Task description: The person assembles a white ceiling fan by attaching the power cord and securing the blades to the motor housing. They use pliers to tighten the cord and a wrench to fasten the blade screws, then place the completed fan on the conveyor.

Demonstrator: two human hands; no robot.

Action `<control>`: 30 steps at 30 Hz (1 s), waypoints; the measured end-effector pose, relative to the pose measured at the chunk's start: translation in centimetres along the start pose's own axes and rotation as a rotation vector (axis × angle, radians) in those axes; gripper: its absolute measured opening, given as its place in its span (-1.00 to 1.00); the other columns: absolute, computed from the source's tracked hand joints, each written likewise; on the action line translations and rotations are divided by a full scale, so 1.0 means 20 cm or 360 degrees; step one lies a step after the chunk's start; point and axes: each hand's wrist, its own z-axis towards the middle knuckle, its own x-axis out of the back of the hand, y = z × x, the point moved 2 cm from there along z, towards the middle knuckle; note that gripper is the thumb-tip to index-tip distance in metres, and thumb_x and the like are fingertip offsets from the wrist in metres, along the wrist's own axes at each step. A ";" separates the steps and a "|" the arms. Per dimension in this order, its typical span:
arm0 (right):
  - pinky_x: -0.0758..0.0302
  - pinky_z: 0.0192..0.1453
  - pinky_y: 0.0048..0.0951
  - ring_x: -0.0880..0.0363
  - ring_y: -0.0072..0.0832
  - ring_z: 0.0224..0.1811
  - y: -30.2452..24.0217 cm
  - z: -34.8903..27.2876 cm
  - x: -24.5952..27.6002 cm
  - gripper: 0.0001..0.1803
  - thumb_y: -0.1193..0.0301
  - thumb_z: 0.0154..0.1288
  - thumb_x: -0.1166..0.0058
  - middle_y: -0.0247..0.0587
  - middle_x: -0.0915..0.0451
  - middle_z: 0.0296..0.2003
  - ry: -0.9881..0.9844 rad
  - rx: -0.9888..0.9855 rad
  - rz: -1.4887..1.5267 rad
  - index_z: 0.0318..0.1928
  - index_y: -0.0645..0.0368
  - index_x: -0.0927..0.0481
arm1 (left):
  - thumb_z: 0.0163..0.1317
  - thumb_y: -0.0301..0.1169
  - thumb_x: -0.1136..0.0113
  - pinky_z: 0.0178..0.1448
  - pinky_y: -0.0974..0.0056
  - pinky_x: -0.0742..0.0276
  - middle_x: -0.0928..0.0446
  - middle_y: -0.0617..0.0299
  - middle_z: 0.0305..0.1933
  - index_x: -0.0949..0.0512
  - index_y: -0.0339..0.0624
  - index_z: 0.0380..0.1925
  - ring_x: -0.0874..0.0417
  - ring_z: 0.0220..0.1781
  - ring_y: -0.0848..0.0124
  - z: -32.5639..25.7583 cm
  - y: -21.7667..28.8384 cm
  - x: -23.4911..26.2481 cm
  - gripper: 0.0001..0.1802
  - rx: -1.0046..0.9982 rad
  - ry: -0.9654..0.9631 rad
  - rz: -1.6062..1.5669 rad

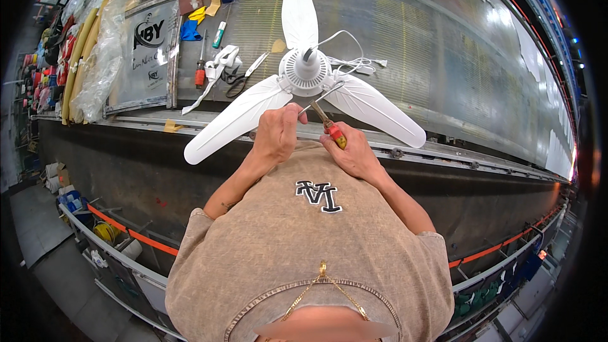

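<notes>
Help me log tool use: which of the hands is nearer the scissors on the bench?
Left. The left hand is just below-right of the scissors; the right hand, gripping the screwdriver, sits farther right.

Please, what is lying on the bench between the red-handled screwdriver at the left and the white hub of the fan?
In the head view, black-handled scissors and a bunched white strap lie between the red-handled screwdriver and the fan hub.

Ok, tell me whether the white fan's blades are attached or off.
Attached. All three blades spread out from the fan hub as it lies flat on the table; the right hand holds a screwdriver toward it.
</notes>
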 end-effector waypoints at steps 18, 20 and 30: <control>-0.53 0.01 0.00 -0.64 0.23 -0.10 -0.04 -0.01 -0.01 -0.64 0.34 0.47 -0.11 0.26 -0.67 -0.21 0.0004 0.0086 0.0074 0.11 0.35 -0.57 | 0.64 0.01 0.40 -0.43 0.15 -0.20 -0.20 0.27 -0.71 -0.65 -0.38 -0.35 -0.23 -0.63 0.39 0.00 -0.01 0.00 -0.24 0.0049 0.0012 -0.0035; -0.53 0.01 0.00 -0.64 0.23 -0.10 -0.04 -0.01 -0.01 -0.64 0.34 0.46 -0.11 0.26 -0.67 -0.21 0.0004 0.0089 0.0060 0.11 0.36 -0.57 | 0.64 0.01 0.40 -0.43 0.15 -0.21 -0.21 0.27 -0.71 -0.66 -0.38 -0.35 -0.24 -0.63 0.39 0.00 -0.01 0.00 -0.24 0.0049 0.0004 -0.0025; -0.53 0.01 -0.02 -0.64 0.22 -0.10 -0.05 -0.02 -0.01 -0.63 0.34 0.47 -0.11 0.27 -0.67 -0.20 0.0003 0.0062 0.0053 0.12 0.37 -0.56 | 0.64 0.01 0.40 -0.42 0.15 -0.24 -0.22 0.25 -0.71 -0.67 -0.37 -0.34 -0.28 -0.63 0.37 0.00 -0.02 0.00 -0.24 0.0030 0.0020 -0.0004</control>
